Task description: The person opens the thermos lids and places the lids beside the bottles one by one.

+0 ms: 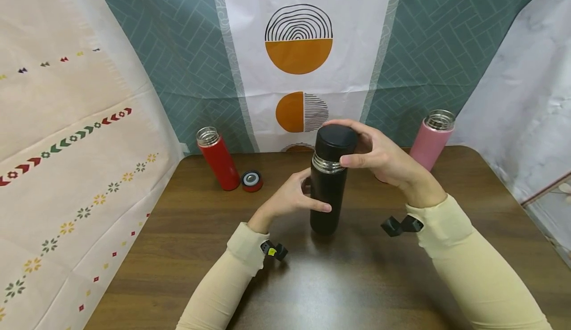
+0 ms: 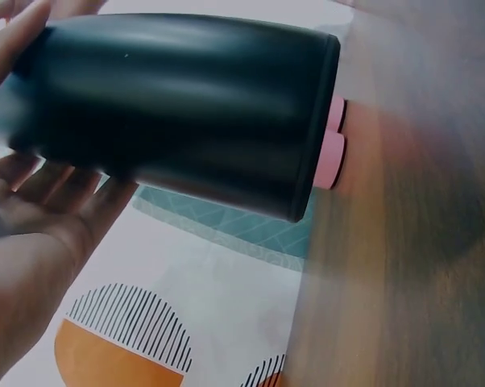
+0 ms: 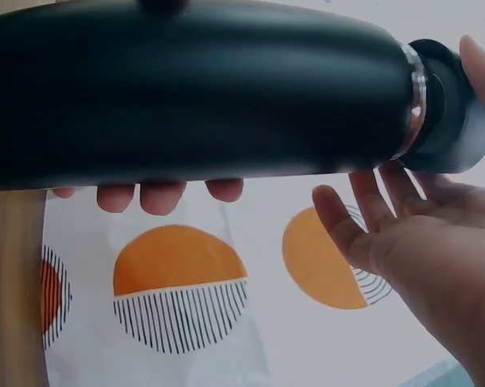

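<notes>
A black thermos bottle (image 1: 327, 196) stands nearly upright in the middle of the head view, its base seemingly a little above the table. My left hand (image 1: 292, 195) grips its body, thumb across the front and fingers behind. Over the mouth, my right hand (image 1: 385, 161) holds the black lid (image 1: 335, 142) between thumb and fingers. Part of the shiny metal neck (image 1: 327, 164) shows below the lid. The right wrist view shows the lid (image 3: 460, 121) slightly tilted against the neck; whether its thread is engaged cannot be told.
An uncapped red bottle (image 1: 220, 164) stands back left, with its red lid (image 1: 252, 180) beside it. At the back right is an uncapped pink bottle (image 1: 432, 141); a pink lid-like piece (image 2: 330, 160) lies near it. Patterned cloths hang behind the wooden table (image 1: 187, 270).
</notes>
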Demonstrator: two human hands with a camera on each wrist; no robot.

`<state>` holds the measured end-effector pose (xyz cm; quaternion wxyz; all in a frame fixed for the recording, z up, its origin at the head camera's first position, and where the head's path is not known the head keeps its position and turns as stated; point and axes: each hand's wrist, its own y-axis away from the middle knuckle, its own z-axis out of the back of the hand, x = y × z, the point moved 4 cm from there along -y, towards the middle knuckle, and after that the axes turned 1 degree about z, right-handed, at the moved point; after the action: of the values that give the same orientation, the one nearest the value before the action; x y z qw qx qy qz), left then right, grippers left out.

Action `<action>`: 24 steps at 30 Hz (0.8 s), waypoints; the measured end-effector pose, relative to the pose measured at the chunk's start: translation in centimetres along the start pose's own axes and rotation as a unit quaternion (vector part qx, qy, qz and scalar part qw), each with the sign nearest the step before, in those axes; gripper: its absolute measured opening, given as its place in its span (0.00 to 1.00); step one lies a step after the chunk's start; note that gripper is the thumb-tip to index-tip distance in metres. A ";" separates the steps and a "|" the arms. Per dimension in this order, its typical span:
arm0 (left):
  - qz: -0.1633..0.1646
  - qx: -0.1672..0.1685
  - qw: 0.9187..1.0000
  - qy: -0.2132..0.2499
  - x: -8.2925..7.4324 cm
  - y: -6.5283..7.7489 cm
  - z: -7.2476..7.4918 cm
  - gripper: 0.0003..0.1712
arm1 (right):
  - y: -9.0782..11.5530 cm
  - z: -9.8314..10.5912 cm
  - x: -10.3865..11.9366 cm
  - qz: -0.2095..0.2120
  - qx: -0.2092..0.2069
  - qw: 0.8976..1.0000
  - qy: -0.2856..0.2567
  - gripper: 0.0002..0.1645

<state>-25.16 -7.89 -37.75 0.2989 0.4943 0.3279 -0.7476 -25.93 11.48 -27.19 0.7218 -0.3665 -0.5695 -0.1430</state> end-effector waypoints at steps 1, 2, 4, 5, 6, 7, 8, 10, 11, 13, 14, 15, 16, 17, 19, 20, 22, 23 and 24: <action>0.000 -0.005 1.000 0.000 0.0 0.0 0.0 0.43 | 0.0 0.0 0.0 0.003 -0.006 1.000 -0.003 0.41; 0.001 -0.009 1.000 0.002 0.1 0.0 0.1 0.43 | 0.0 0.1 0.0 0.006 -0.012 1.000 -0.005 0.41; 0.003 -0.016 1.000 0.003 0.1 0.0 0.1 0.44 | 0.1 0.1 0.1 0.014 -0.024 1.000 -0.012 0.42; 0.003 -0.018 1.000 0.002 0.1 0.0 0.1 0.44 | 0.1 0.1 0.2 0.019 -0.030 0.999 -0.015 0.42; 0.004 -0.021 1.000 0.003 0.1 0.0 0.1 0.44 | 0.1 0.1 0.3 0.025 -0.035 0.999 -0.017 0.42; 0.004 -0.024 1.000 0.002 0.1 0.0 0.1 0.44 | 0.2 0.2 0.4 0.030 -0.043 0.999 -0.016 0.41; 0.005 -0.028 1.000 0.001 0.0 0.0 0.1 0.43 | 0.2 0.2 0.5 0.035 -0.051 0.998 -0.013 0.40; 0.005 -0.036 0.999 -0.002 -0.1 0.0 0.2 0.43 | 0.3 0.4 0.7 0.041 -0.067 0.997 -0.003 0.38; 0.004 -0.039 0.999 -0.001 -0.1 0.0 0.3 0.42 | 0.4 0.5 0.8 0.041 -0.074 0.996 0.004 0.37; 0.003 -0.045 0.999 -0.005 -0.1 -0.1 0.4 0.42 | 0.6 0.7 0.9 0.038 -0.086 0.995 0.013 0.37; 0.002 -0.048 0.999 -0.006 -0.2 -0.1 0.5 0.42 | 0.7 0.8 1.0 0.038 -0.089 0.995 0.017 0.38; 0.003 -0.053 0.999 -0.005 -0.2 -0.1 0.6 0.42 | 0.8 0.9 1.0 0.036 -0.091 0.995 0.024 0.38; 0.003 -0.058 0.998 -0.005 -0.2 -0.1 0.7 0.42 | 0.8 0.9 1.0 0.035 -0.093 0.995 0.030 0.39; 0.005 -0.064 0.998 -0.004 -0.2 0.0 0.8 0.42 | 0.9 0.9 1.0 0.033 -0.093 0.995 0.032 0.40; 0.006 -0.075 0.997 -0.002 -0.3 0.0 1.1 0.41 | 0.9 1.0 1.0 0.028 -0.095 0.994 0.039 0.41; 0.006 -0.081 0.997 -0.002 -0.3 0.1 1.3 0.41 | 1.0 1.0 0.9 0.025 -0.097 0.994 0.046 0.41; 0.007 -0.088 0.996 -0.003 -0.4 0.2 1.5 0.40 | 1.0 1.0 0.9 0.017 -0.105 0.993 0.049 0.39; 0.007 -0.091 0.996 -0.003 -0.4 0.2 1.6 0.40 | 1.0 1.0 0.9 0.015 -0.110 0.993 0.048 0.39; 0.007 -0.093 0.996 -0.004 -0.5 0.2 1.7 0.40 | 1.1 1.0 0.8 0.012 -0.116 0.992 0.049 0.38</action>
<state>-25.78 -9.33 -36.84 0.3501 0.4630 0.3917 -0.7139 -25.75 13.11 -26.72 0.7030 -0.4472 -0.5086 -0.2171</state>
